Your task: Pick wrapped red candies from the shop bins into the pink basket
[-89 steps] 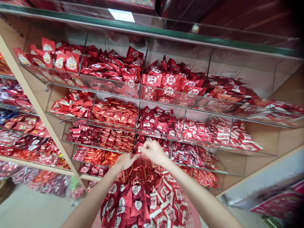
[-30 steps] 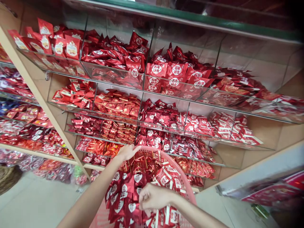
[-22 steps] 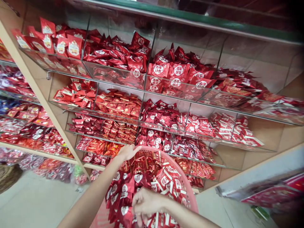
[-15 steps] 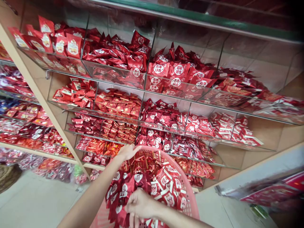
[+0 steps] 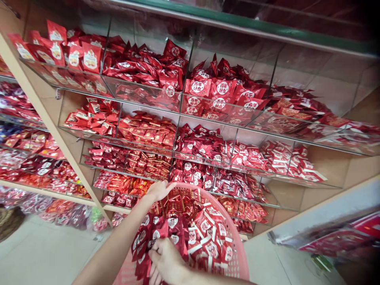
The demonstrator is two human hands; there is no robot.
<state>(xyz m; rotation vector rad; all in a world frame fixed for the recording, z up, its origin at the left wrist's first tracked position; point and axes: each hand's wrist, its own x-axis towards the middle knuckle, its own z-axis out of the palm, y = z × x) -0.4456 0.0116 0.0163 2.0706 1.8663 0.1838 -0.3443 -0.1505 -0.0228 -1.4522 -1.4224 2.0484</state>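
A pink plastic basket (image 5: 244, 253) full of small wrapped packets stands in front of me. My left hand (image 5: 158, 190) is closed over its far rim. My right hand (image 5: 166, 259) is down inside the basket, its fingers curled among dark red packets (image 5: 172, 223) with white round labels. Whether a packet is between those fingers is hidden by the hand. Red-and-white packets (image 5: 208, 233) fill the basket's right side, and red-and-gold packets (image 5: 178, 200) lie near the far rim.
A shelf unit with glass-fronted compartments (image 5: 142, 89) rises beyond the basket, its tiers heaped with red packets (image 5: 221, 87). A wooden upright (image 5: 49, 118) divides it from another packed shelf at left. Bagged goods (image 5: 62, 211) line the floor at left; flat red items (image 5: 338, 237) lean at right.
My right hand has shifted slightly left within the basket, over the dark red packets. My left hand stays on the rim.
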